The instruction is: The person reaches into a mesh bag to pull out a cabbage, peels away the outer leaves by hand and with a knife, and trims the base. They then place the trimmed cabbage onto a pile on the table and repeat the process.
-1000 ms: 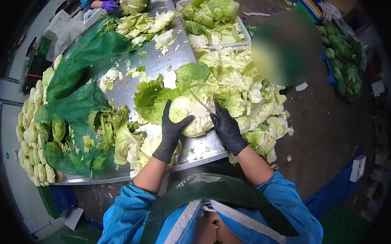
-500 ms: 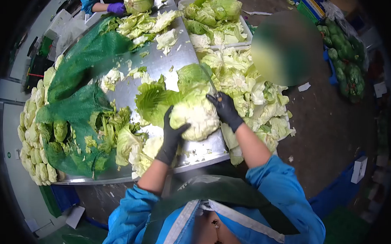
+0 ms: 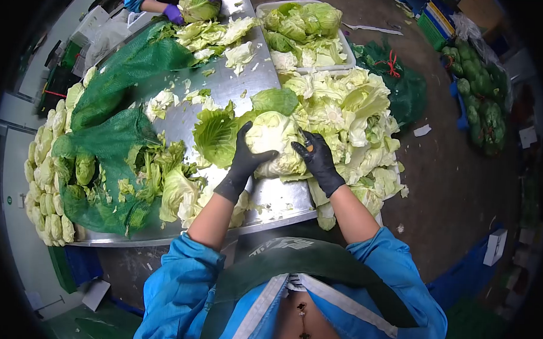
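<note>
A pale, trimmed cabbage head (image 3: 269, 136) rests on the metal table among loose leaves. Around its left side my left hand (image 3: 248, 161), in a black glove, is wrapped with the thumb across the front. My right hand (image 3: 318, 162), gloved alike, presses on the cabbage's right side. In its grip is a knife (image 3: 309, 148); only a bit of orange-brown handle shows and the blade is mostly hidden. Dark green outer leaves (image 3: 216, 134) lie just left of the cabbage, and another green leaf (image 3: 275, 100) is behind it.
Cut leaves (image 3: 345, 112) heap up on the right, beyond them a white crate (image 3: 350, 58) of leaves. Green net (image 3: 111, 140) covers the table's left part, with stacked cabbages (image 3: 44, 173) along that edge. Across the table (image 3: 227, 81), a co-worker's purple-gloved hands (image 3: 174, 13) hold another cabbage.
The cabbage has been turned and shifted slightly up, away from me; a smoother pale side now faces me. Both my hands moved with it, and the view has shifted a little.
</note>
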Tool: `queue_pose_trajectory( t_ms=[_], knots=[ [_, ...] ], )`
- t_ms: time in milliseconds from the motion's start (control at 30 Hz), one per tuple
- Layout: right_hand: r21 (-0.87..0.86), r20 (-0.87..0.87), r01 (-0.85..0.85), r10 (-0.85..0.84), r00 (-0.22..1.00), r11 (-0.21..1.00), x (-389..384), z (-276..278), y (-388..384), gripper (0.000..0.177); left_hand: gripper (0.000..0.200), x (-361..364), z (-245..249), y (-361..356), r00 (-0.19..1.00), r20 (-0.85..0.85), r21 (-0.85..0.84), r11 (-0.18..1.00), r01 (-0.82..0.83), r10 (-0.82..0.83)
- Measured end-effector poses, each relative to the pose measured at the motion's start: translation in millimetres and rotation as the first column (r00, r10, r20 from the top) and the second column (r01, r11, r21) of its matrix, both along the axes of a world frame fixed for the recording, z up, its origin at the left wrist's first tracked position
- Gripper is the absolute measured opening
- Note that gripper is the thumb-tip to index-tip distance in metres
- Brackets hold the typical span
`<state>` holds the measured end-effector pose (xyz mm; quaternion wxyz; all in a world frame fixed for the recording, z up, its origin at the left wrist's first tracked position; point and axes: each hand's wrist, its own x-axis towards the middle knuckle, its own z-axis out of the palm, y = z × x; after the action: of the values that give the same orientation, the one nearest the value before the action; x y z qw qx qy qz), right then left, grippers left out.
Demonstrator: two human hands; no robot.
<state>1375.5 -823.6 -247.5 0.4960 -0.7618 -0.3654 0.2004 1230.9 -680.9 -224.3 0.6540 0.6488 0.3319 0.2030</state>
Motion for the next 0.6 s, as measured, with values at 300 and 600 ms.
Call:
queue_pose_trajectory(
  t_ms=[300, 600],
  knots=[
    [-0.267, 0.406, 0.059, 0.057, 0.912, 0.962, 4, 28, 12, 0.052, 0.108, 20, 11, -19, 0.963, -0.255, 0.452, 0.891, 0.039, 0.086],
    [-0.422, 0.006, 0.121, -0.131, 0.991, 0.899, 87, -60, 51, 0.049, 0.108, -25, -14, -6, 0.971, 0.234, 0.078, 0.997, 0.027, -0.044]
  ],
)
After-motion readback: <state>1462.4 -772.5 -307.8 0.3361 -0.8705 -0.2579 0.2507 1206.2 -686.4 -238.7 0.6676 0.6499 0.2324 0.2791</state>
